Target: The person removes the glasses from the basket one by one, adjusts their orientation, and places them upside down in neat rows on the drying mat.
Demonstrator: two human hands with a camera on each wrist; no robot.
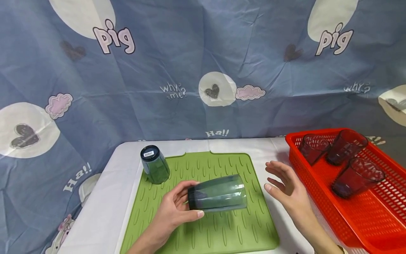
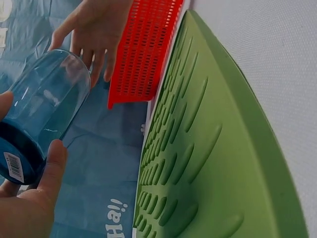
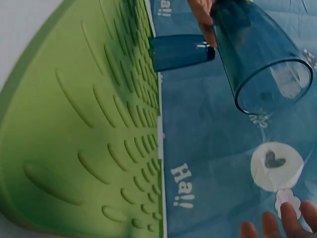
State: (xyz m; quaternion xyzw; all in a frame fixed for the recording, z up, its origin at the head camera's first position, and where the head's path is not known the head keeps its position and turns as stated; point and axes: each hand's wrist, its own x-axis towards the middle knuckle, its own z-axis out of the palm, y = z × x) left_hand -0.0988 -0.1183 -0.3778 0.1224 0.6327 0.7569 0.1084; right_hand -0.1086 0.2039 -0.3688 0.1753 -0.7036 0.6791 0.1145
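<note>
My left hand [image 1: 171, 208] grips a blue drinking glass [image 1: 219, 194] by its dark base, with the glass tilted on its side above the green drying mat [image 1: 203, 233]. Its mouth points right in the head view; a barcode label shows on the base in the left wrist view. To the right, my right hand [image 1: 290, 192] is apart from the glass, fingers loosely bent and holding nothing. A second blue glass [image 1: 155, 165] stands upside down on the mat's far left corner, a barcode label on its upturned base.
A red plastic basket [image 1: 320, 208] stands on the right of the white-covered table [image 1: 92, 218], close beside my right hand. Inside are several glasses, among them an upright one [image 1: 356, 180]. Behind the table hangs a blue printed cloth [image 1: 177, 120].
</note>
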